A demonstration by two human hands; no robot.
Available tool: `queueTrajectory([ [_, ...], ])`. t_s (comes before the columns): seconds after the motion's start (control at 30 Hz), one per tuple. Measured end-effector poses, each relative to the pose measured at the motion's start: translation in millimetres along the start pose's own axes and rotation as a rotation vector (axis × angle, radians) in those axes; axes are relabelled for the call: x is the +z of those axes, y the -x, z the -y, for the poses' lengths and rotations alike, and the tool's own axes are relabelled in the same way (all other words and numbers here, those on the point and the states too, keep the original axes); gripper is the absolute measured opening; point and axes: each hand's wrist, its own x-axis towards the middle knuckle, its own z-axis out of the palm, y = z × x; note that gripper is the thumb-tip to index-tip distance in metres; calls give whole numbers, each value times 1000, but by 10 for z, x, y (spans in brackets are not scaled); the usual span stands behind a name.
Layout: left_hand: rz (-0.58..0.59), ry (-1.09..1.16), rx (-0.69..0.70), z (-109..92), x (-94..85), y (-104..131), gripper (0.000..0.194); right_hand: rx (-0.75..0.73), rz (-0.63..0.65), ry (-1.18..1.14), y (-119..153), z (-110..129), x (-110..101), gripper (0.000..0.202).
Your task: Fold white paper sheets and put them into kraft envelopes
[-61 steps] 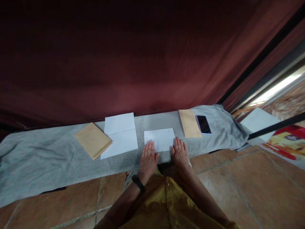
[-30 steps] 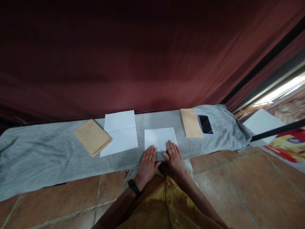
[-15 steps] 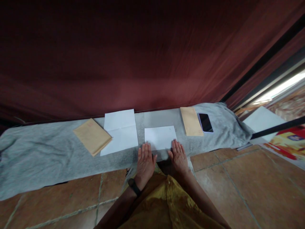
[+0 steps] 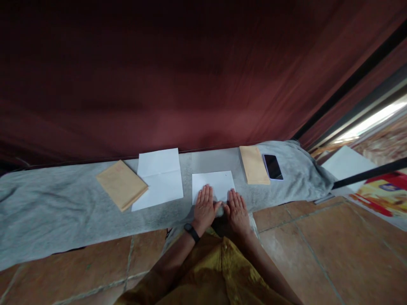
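Note:
A folded sheet of white paper (image 4: 212, 179) lies flat on the grey cloth in front of me. My left hand (image 4: 205, 208), with a dark band on the wrist, rests with straight fingers on the paper's lower middle. At its lower right corner lies my right hand (image 4: 237, 212), palm down, fingers out flat. The two thumbs point toward each other near the paper's near edge. Left of this paper is a larger white sheet (image 4: 162, 182) with a crease across it. One brown envelope (image 4: 119, 184) overlaps that sheet's left side; another brown envelope (image 4: 254, 165) lies to the right.
A phone (image 4: 272, 166) with a dark screen sits beside the right envelope. Grey cloth (image 4: 63, 212) covers the long narrow surface, which runs along a dark red fabric wall (image 4: 190, 84). A dark bar (image 4: 369, 174) and a red-and-yellow printed package (image 4: 384, 192) are at the right, above the tiled floor.
My left hand has slid right and slightly up onto the paper, from its lower left corner to its middle. My right hand has stayed nearly in place.

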Motion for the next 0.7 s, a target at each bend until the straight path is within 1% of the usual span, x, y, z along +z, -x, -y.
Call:
queueTrajectory([
  [0.13, -21, -20, -29, 135, 4, 5, 63, 41, 5, -36, -32, 25, -22, 58],
  [0.23, -21, -26, -21, 175, 37, 15, 59, 53, 14, -74, -158, 108, -42, 57],
  [0.33, -12, -30, -12, 183, 74, 23, 59, -11, 43, -125, -352, 271, -39, 56],
  [0.4, 0, -32, 0, 184, 88, 27, 61, -91, 67, -160, -464, 385, -10, 54],
  [0.5, 19, -32, 2, 179, 88, 28, 63, -163, 72, -169, -542, 477, 67, 53],
  [0.6, 22, -30, -24, 166, 76, 22, 61, -170, 38, -130, -539, 432, 146, 53],
  [0.7, 10, -23, -34, 154, 58, 13, 57, -151, 11, -84, -528, 304, 189, 54],
])
